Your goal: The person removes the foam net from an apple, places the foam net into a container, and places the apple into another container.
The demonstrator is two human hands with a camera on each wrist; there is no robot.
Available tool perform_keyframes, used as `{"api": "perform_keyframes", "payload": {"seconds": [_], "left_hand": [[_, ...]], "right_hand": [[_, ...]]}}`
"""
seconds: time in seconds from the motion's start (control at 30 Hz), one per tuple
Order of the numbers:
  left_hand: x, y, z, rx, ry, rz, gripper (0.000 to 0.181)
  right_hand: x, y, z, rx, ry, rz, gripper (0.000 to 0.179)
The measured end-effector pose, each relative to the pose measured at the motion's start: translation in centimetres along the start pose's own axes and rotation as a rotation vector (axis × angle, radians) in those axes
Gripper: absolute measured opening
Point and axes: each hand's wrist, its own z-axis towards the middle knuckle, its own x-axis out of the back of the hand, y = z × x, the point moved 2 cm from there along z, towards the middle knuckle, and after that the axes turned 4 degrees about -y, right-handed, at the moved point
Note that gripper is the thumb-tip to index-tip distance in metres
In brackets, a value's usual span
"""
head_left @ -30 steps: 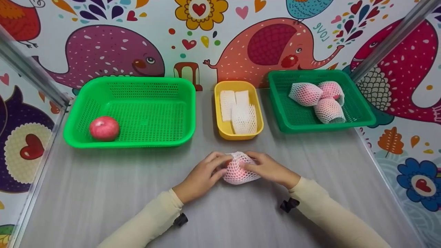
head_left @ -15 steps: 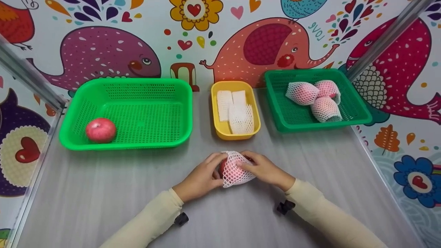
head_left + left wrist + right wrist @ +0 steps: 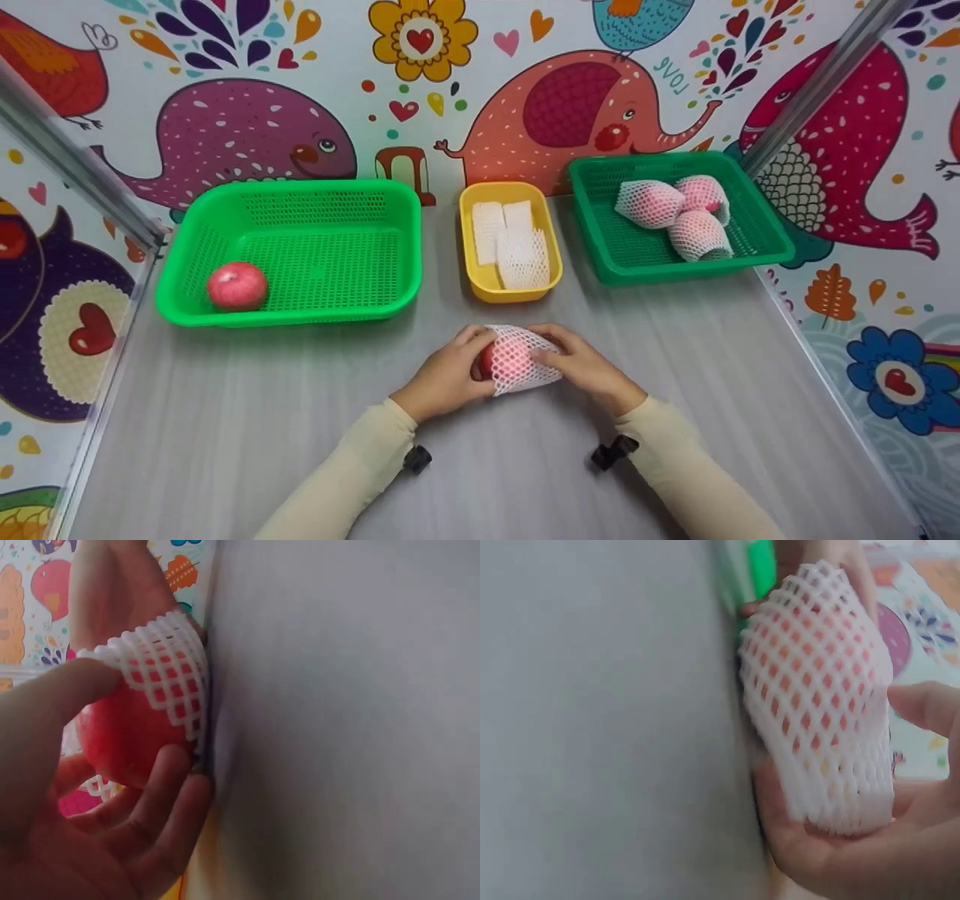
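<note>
Just in front of the yellow tray, a red apple [image 3: 124, 731] sits partly inside a white foam net sleeve [image 3: 517, 360]. My left hand [image 3: 447, 376] holds the apple's bare left end, thumb and fingers on either side near the sleeve's rim. On the other side, my right hand [image 3: 592, 369] grips the sleeve-covered apple; its thumb lies on the mesh. In the right wrist view the net [image 3: 817, 675] covers most of the fruit, and its loose narrower end rests in the right palm.
A bright green basket [image 3: 289, 319] at left holds one bare apple [image 3: 238, 286]. The yellow tray [image 3: 517, 295] in the middle contains several flat foam sleeves [image 3: 523, 259]. At right, a dark green basket [image 3: 690, 268] holds three netted apples [image 3: 651, 204]. A patterned wall stands behind.
The sleeve's open rim now faces left, with the apple's red end showing. My left fingers have shifted from the mesh onto that bare end. The head view has moved slightly.
</note>
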Motion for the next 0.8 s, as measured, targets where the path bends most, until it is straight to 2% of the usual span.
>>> {"api": "perform_keyframes", "payload": {"seconds": [0.13, 0.2, 0.27, 0.4, 0.53, 0.63, 0.8], "left_hand": [[-0.3, 0.3, 0.0, 0.049, 0.007, 0.030, 0.075], [-0.7, 0.5, -0.1, 0.076, 0.003, 0.028, 0.078], [-1.2, 0.9, -0.2, 0.095, 0.003, 0.010, 0.081], [-2.1, 1.2, -0.3, 0.130, 0.024, -0.042, 0.086], [-2.9, 1.4, -0.6, 0.177, 0.029, -0.094, 0.091], [-3.2, 1.5, -0.8, 0.202, 0.050, -0.135, 0.092], [-3.1, 1.7, -0.9, 0.214, 0.072, -0.147, 0.088]], "right_hand": [[-0.1, 1.4, -0.1, -0.012, 0.029, 0.228, 0.051], [-0.3, 2.0, -0.3, -0.016, 0.062, 0.279, 0.049], [-0.7, 2.2, -0.5, 0.008, 0.113, 0.263, 0.045], [-2.0, 1.9, -0.3, 0.073, 0.230, 0.152, 0.032], [-2.8, 1.6, -0.5, 0.068, 0.299, 0.127, 0.024], [-2.8, 1.8, -0.7, 0.069, 0.309, 0.153, 0.023], [-2.5, 2.2, -1.1, 0.094, 0.278, 0.178, 0.028]]}}
